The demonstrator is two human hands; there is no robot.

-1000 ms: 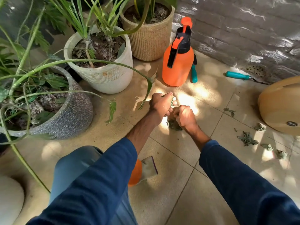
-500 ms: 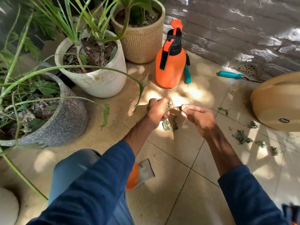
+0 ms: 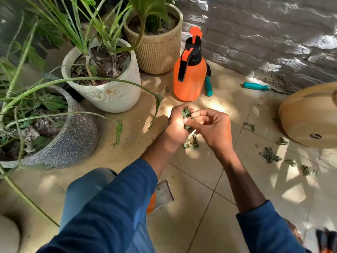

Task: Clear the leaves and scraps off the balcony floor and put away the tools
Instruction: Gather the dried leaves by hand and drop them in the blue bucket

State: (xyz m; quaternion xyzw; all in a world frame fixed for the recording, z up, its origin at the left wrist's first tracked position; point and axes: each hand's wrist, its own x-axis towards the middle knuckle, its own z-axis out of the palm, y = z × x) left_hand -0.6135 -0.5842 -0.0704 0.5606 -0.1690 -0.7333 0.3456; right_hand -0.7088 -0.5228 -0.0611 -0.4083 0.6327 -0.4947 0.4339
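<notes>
My left hand (image 3: 176, 128) grips a bunch of dry green leaves (image 3: 186, 114) above the tiled floor. My right hand (image 3: 212, 127) is right beside it, its thumb and fingers pinching the same leaves. A few leaf scraps (image 3: 191, 142) lie on the tile just beneath both hands. More scraps (image 3: 269, 155) are scattered on the floor to the right. An orange spray bottle (image 3: 189, 77) stands ahead, with a teal-handled tool (image 3: 208, 86) behind it. Another teal-handled tool (image 3: 256, 86) lies near the wall.
Three potted plants stand at left: a grey pot (image 3: 73, 141), a white pot (image 3: 113, 95) and a tan ribbed pot (image 3: 158, 52). A tan overturned pot (image 3: 310, 114) lies at right. An orange scoop (image 3: 160, 196) sits by my knee. A brick wall (image 3: 264, 33) runs behind.
My hands have lifted from the floor. The right hand opened, then closed in on the left hand and now pinches the leaves held there. The view shifted a little.
</notes>
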